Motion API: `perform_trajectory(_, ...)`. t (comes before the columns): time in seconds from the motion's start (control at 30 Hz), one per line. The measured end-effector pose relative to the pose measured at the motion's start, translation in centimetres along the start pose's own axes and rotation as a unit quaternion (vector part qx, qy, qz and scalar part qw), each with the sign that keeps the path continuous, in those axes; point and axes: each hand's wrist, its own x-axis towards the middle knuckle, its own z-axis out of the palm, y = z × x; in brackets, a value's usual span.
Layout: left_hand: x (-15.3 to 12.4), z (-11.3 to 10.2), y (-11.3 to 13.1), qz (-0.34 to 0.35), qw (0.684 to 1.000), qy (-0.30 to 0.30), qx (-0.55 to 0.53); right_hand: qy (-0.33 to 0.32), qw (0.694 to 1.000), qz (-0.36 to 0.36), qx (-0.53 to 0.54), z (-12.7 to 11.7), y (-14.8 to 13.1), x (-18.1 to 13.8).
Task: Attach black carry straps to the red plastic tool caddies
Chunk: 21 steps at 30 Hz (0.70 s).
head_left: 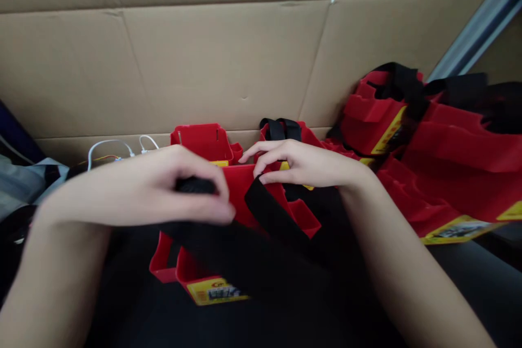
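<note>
A red plastic holder (236, 190) with a yellow label lies in front of me on a dark surface. My left hand (183, 190) is closed round a wide black strap (228, 253), which runs across the holder and blurs towards the lower right. At the holder's far edge, my right hand (289, 163) pinches the end of a black strap piece (277, 212) between thumb and fingers. Whether both strap lengths belong to one strap I cannot tell.
Red holders with black straps (457, 152) are piled at the right. Another red holder (199, 141) stands against the cardboard wall (224, 60) at the back. White cables (110, 142) and a grey plastic bag (24, 185) are at the left.
</note>
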Motion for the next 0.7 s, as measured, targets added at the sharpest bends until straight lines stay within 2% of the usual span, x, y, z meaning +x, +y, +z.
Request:
perform_trajectory(0.17, 3.7, 3.4, 1.2, -0.049, 0.998, -0.006, 0.041, 0.012, 1.0, -0.026, -0.009, 0.5, -0.5, 0.5)
perform_trajectory(0.27, 4.5, 4.4, 0.8, -0.034, 0.998, -0.014, 0.042, 0.022, 0.999, -0.046, -0.014, 0.8, -0.7, 0.7)
perform_trajectory(0.37, 4.4, 4.3, 0.5, 0.003, 0.999, -0.034, 0.028, 0.021, 0.998, -0.056, 0.0, 0.7, -1.0, 0.6)
perform_trajectory(0.5, 4.0, 2.8, 0.3, 0.04, 0.994, -0.1, 0.0, 0.017, 0.999, -0.037, -0.002, 0.0, -1.4, -0.2)
perform_trajectory(0.57, 3.5, 1.8, 0.2, 0.036, 0.997, -0.069, -0.004, 0.018, 1.0, -0.016, -0.019, -0.4, -1.4, -0.7)
perform_trajectory(0.7, 2.1, 0.0, -0.1, -0.001, 0.999, 0.052, 0.015, 0.042, 0.999, 0.001, -0.019, -0.3, -1.1, -0.6)
